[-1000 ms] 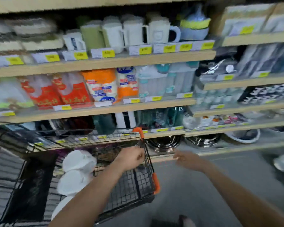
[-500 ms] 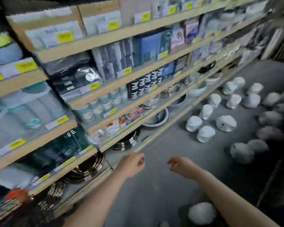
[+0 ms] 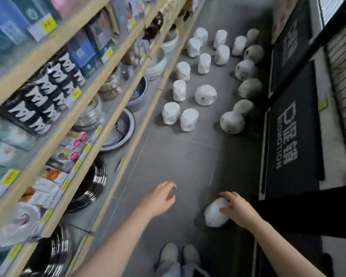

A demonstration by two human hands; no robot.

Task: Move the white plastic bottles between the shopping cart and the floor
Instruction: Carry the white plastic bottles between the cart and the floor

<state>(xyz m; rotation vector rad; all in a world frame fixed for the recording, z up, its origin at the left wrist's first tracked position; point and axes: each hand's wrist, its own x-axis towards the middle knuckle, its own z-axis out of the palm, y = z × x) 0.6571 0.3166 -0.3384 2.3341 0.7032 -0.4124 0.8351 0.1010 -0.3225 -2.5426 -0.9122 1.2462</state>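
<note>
Several white plastic bottles (image 3: pixel 188 118) stand and lie on the grey floor (image 3: pixel 174 156) further down the aisle. One more white bottle (image 3: pixel 213 215) lies on the floor close to my feet. My right hand (image 3: pixel 238 209) is on it, fingers curled over its upper side. My left hand (image 3: pixel 160 198) hovers above the floor to the left of that bottle, fingers loosely bent, holding nothing. The shopping cart is out of view.
Wooden shelves (image 3: pixel 100 124) with bowls, pans and packaged goods run along the left. Black mats (image 3: pixel 294 140) with white lettering lie on the right, beside a wire rack (image 3: pixel 344 76). My shoes (image 3: pixel 178 254) show at the bottom.
The view has swung right, away from the cart and down onto the floor. My right hand has dropped onto the nearest bottle; my left hand has let go of the cart's rim.
</note>
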